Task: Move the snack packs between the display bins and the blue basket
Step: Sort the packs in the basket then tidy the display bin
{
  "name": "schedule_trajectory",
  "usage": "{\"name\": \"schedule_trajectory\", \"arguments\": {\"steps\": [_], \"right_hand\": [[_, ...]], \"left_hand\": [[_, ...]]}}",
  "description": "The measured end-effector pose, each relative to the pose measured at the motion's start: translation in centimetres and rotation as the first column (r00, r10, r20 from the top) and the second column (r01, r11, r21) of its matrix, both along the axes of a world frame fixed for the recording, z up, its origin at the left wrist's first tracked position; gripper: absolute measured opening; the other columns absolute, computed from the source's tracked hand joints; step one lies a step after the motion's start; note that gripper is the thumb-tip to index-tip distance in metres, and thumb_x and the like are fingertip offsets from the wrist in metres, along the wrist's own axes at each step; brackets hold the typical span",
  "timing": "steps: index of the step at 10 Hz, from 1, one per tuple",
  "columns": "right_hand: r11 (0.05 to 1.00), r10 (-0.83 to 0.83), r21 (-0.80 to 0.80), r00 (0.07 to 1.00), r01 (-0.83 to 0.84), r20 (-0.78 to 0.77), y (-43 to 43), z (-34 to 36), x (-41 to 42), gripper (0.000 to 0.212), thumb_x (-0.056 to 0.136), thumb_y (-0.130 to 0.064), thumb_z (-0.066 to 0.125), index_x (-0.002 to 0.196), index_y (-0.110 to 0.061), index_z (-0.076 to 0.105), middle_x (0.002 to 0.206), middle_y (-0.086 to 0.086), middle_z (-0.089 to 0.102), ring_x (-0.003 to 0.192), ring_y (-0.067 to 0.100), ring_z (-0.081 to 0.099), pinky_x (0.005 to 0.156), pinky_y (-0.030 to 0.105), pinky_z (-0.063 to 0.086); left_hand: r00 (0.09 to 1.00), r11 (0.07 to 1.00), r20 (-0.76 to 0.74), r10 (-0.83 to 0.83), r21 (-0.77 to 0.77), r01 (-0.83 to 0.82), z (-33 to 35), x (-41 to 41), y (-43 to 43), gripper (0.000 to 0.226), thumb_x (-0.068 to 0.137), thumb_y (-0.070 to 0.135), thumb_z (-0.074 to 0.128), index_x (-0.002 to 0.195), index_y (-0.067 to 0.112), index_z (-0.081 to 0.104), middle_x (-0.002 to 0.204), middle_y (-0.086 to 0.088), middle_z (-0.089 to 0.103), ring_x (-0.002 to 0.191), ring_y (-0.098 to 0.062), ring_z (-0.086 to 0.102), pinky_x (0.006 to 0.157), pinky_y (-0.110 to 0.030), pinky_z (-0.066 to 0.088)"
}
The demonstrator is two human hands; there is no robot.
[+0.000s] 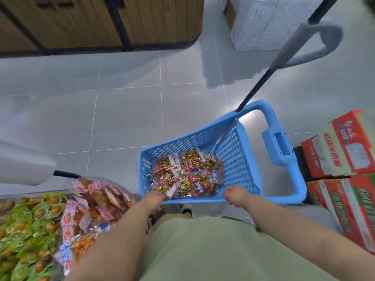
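Hands apart, both at the near rim of the blue basket [194, 138]. Left hand [154, 199] sits at the rim's near-left corner with its fingers bent down and hidden, so I cannot tell whether it grips the rim or a pack. Right hand [236, 196] is further right, fingers curled over the same rim.

Far left: a heap of green snack packs [22, 230]. Just beside it is a pile of red-and-white snack packs [91, 207], pressed against the left forearm. A white post [24, 163] stands above them. A wooden cabinet [101, 21] is at top left across the grey tiled floor [125, 118].

The basket stands on the floor in the centre. Its bottom is covered by red-yellow snack packs [186, 173] lying flat and overlapping. A shoe [185, 209] shows just below the near rim. The basket's blue handle loop [281, 145] is on the far right side, and a black pole [257, 86] with a grey grip [292, 45] rises from it. A white box [269, 23] is at top right.

Stacked red-and-green cartons [345, 151] stand just beside the basket's right side.
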State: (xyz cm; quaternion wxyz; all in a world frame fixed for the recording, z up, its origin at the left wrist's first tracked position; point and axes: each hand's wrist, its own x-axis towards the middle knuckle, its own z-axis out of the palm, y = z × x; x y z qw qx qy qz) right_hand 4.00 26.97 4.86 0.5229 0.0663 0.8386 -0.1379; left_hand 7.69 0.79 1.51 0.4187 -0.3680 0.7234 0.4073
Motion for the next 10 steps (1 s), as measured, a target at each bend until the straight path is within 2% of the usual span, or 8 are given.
{"name": "schedule_trajectory", "arguments": {"steps": [1,2,3,6,7,8,9,10], "right_hand": [[0.993,-0.118,-0.004,0.990,0.118,0.081,-1.7,-0.6,-1.7,0.019,0.094,0.002,0.040,0.082,-0.010,0.049,0.100,0.018,0.057,0.099,0.024,0.056,0.084,0.032,0.044],[0.900,-0.431,-0.064,0.902,0.432,0.027,-2.6,-2.6,-4.0,0.030,0.096,-0.013,0.045,0.068,-0.023,0.043,0.071,-0.004,0.043,0.063,0.007,0.043,0.061,0.016,0.039],[0.958,-0.283,-0.025,0.958,0.284,0.047,-3.1,-4.3,-6.0,0.032,0.096,-0.016,0.046,0.065,-0.025,0.040,0.070,-0.007,0.043,0.059,0.003,0.039,0.056,0.014,0.035],[0.945,-0.281,-0.121,0.943,0.304,0.179,-11.5,-11.7,-12.4,0.030,0.097,-0.017,0.042,0.068,-0.017,0.045,0.063,-0.001,0.044,0.053,0.010,0.041,0.048,0.020,0.033],[0.921,-0.306,-0.184,0.929,0.344,0.206,-14.6,-15.3,-13.4,0.029,0.096,-0.022,0.043,0.067,-0.025,0.043,0.068,-0.006,0.044,0.057,0.007,0.040,0.052,0.018,0.035],[0.861,-0.435,-0.181,0.872,0.476,0.225,-16.7,-18.5,-13.5,0.019,0.093,-0.034,0.051,0.083,-0.019,0.057,0.082,-0.001,0.057,0.075,0.012,0.058,0.070,0.025,0.050],[0.856,-0.486,-0.098,0.855,0.508,0.180,-17.7,-21.4,-13.2,0.057,0.085,-0.048,0.060,0.121,-0.005,0.053,0.106,0.009,0.064,0.100,0.026,0.062,0.083,0.035,0.053],[0.832,-0.507,-0.139,0.837,0.538,0.206,-17.7,-23.1,-12.6,0.062,0.084,-0.046,0.064,0.129,-0.006,0.048,0.113,0.009,0.063,0.103,0.027,0.061,0.086,0.036,0.053]], "left_hand": [[0.997,0.998,0.035,0.064,0.018,-0.065,-0.9,-1.8,-1.6,0.021,0.095,0.012,0.051,0.075,0.014,0.050,0.072,-0.004,0.051,0.058,-0.015,0.049,0.052,-0.024,0.039],[0.991,0.992,0.052,0.123,0.014,-0.124,-1.8,-3.2,-2.4,0.018,0.093,0.013,0.053,0.076,0.013,0.049,0.076,-0.005,0.051,0.064,-0.017,0.050,0.055,-0.026,0.040],[0.984,0.985,0.064,0.167,0.034,-0.169,-2.9,-4.2,-2.9,0.020,0.096,0.017,0.049,0.076,0.014,0.049,0.075,-0.005,0.050,0.062,-0.017,0.047,0.056,-0.025,0.036],[0.903,0.906,0.104,0.417,0.038,-0.422,-6.4,-6.7,-5.6,0.023,0.097,0.015,0.046,0.074,0.017,0.044,0.071,-0.004,0.048,0.060,-0.015,0.043,0.053,-0.024,0.033],[0.904,0.905,0.076,0.420,0.038,-0.423,-7.8,-6.8,-5.6,0.017,0.098,0.020,0.044,0.082,0.020,0.049,0.077,-0.003,0.054,0.064,-0.014,0.050,0.056,-0.023,0.039],[0.882,0.880,0.073,0.465,0.067,-0.469,-9.3,-6.6,-5.6,0.012,0.099,0.022,0.046,0.089,0.019,0.052,0.083,-0.003,0.056,0.069,-0.015,0.053,0.062,-0.024,0.043],[0.854,0.851,0.077,0.515,0.070,-0.520,-10.4,-6.2,-5.4,0.010,0.099,0.025,0.049,0.099,0.017,0.054,0.092,-0.005,0.060,0.080,-0.018,0.058,0.077,-0.032,0.049],[0.854,0.854,0.088,0.513,0.048,-0.518,-11.5,-5.8,-5.3,0.016,0.099,0.025,0.047,0.108,0.015,0.055,0.097,-0.006,0.062,0.087,-0.020,0.060,0.084,-0.035,0.049]]}}
